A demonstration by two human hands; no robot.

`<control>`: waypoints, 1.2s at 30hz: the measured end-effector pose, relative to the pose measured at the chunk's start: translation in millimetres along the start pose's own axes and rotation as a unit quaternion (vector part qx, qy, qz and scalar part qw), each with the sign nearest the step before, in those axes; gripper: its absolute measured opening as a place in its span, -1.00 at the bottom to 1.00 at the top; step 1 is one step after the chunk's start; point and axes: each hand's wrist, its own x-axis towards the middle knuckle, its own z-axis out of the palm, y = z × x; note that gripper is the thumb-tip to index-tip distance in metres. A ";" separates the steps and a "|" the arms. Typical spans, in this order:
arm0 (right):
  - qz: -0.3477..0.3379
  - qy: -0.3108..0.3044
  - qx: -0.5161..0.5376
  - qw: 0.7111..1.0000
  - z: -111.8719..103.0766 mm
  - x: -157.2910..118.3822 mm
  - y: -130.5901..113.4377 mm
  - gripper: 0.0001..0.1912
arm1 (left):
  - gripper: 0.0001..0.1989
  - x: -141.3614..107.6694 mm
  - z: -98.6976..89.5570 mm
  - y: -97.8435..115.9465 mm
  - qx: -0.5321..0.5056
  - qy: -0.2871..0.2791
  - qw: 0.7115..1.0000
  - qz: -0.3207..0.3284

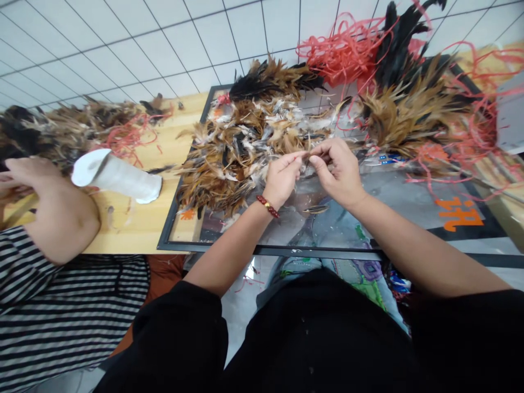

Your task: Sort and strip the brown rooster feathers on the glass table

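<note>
My left hand (pixel 283 177), with a dark red bead bracelet (pixel 267 206) at the wrist, is closed in a pinch. Close beside it, my right hand (pixel 338 169) has its thumb and fingers pressed together as well. The fingertips of both hands nearly meet over the glass panel (pixel 380 191); what they pinch is too small to make out. Just beyond them spreads a heap of brown and white feathers (pixel 245 142). A single dark feather (pixel 315 209) lies on the glass below my hands.
Bundled brown feathers (pixel 409 114) and pink ribbon strands (pixel 344 49) lie at the back right. A dark frame edge (pixel 270 251) borders the glass. On the left, a co-worker's arm (pixel 61 207) rests by a white cloth-like roll (pixel 123 177) on the wooden table (pixel 123 229).
</note>
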 end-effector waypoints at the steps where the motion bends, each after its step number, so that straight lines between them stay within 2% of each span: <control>1: 0.004 0.003 -0.002 1.000 0.5 -0.2 1.6 -0.81 | -0.80 1.4 0.4 0.5 -0.044 0.003 0.998 -0.039; 3: 0.003 0.003 -0.010 1.000 1.5 -0.7 4.6 -0.85 | -0.78 2.6 1.1 3.1 -0.109 -0.001 0.990 -0.092; 5: -0.001 -0.002 -0.014 1.000 2.2 -0.9 5.8 -0.87 | -0.77 1.9 2.0 6.1 -0.135 -0.001 0.985 -0.104; 12: -0.001 -0.041 -0.046 0.998 2.1 -0.6 2.7 -0.87 | -0.73 -3.2 5.0 7.9 -0.088 -0.028 0.994 -0.067; 16: 0.004 -0.060 -0.084 0.995 3.5 -2.4 6.6 -0.88 | -0.77 -3.8 6.6 4.9 -0.064 -0.039 0.996 -0.046; 23: 0.014 -0.047 -0.111 0.993 5.3 -3.4 9.8 -0.84 | -0.92 -3.7 3.4 12.1 -0.110 0.016 0.988 -0.104; 27: 0.013 -0.034 -0.102 0.994 6.4 -3.4 10.4 -0.84 | -0.87 -2.9 1.1 17.2 -0.136 0.022 0.979 -0.150; 33: -0.001 -0.052 -0.038 0.998 0.8 -0.8 8.4 -0.94 | -0.85 -2.6 0.2 19.2 -0.163 0.022 0.975 -0.151; 34: -0.015 -0.063 -0.017 0.998 -0.5 -0.1 7.8 -0.88 | -0.85 -2.8 -0.3 20.4 -0.171 0.016 0.974 -0.146; 36: -0.054 -0.086 0.014 0.995 -2.4 0.9 6.6 -0.64 | -0.84 -3.6 -1.4 23.4 -0.187 0.002 0.973 -0.139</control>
